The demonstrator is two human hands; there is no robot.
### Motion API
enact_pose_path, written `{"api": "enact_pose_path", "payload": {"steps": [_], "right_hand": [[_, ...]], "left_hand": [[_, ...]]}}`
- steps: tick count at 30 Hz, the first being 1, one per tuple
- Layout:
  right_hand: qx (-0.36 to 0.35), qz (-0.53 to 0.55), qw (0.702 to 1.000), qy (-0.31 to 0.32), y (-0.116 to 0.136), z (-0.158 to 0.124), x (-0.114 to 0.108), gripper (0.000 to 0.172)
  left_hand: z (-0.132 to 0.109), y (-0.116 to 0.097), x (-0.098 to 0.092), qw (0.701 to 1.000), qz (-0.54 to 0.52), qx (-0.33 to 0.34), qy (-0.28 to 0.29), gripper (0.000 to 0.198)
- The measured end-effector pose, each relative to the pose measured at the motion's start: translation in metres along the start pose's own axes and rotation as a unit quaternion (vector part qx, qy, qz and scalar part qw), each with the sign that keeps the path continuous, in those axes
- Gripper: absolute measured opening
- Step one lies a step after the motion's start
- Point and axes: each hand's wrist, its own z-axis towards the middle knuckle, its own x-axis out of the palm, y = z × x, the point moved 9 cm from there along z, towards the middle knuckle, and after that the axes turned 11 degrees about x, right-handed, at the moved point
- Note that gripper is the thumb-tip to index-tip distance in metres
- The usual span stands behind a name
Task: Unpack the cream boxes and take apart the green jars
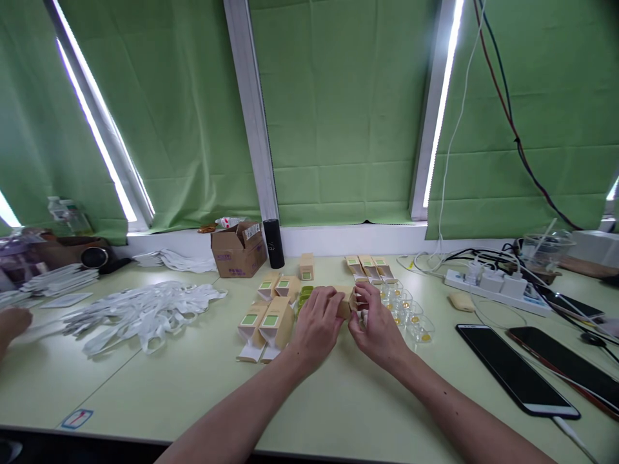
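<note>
A small kraft paper box [345, 301] is held between both hands above the table. My left hand [319, 325] is closed around its left side. My right hand [377, 325] pinches at the box's right end, where the fingers hide part of it. Left of my hands stand several kraft boxes [276, 322] with green and white labels and open white flaps. Green round items [304, 295] sit partly hidden behind my left hand. Beside my right hand lie several clear plastic containers [414, 316] with small yellow contents.
White straps [159, 309] lie heaped at left, near another person's hand [14, 322]. A cardboard carton [238, 250] and black cylinder [273, 243] stand at the back. At right are phones [515, 367], a power strip [498, 290] and cables. More kraft boxes [370, 267] rest behind.
</note>
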Motion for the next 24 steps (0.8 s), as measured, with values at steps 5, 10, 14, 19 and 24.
{"api": "enact_pose_path", "payload": {"steps": [5,10,14,19,24], "right_hand": [[0.003,0.001,1.000,-0.006,0.001,0.000,-0.004,0.053],[0.037,0.005,0.999,-0.013,-0.002,0.001,-0.010,0.047],[0.023,0.069,0.997,-0.034,0.002,0.001,-0.016,0.042],[0.031,0.108,0.992,-0.059,0.000,0.003,-0.025,0.039],[-0.011,0.107,0.985,-0.132,0.006,0.005,-0.044,0.039]], "left_hand": [[0.001,0.002,-0.002,1.000,-0.010,-0.012,-0.007,0.047],[-0.003,0.011,0.001,0.999,-0.041,-0.033,-0.016,0.055],[-0.007,0.016,0.004,0.996,-0.067,-0.049,-0.023,0.059],[-0.008,0.016,0.002,0.994,-0.083,-0.064,-0.041,0.052],[-0.007,0.012,0.001,0.992,-0.099,-0.069,-0.033,0.038]]}}
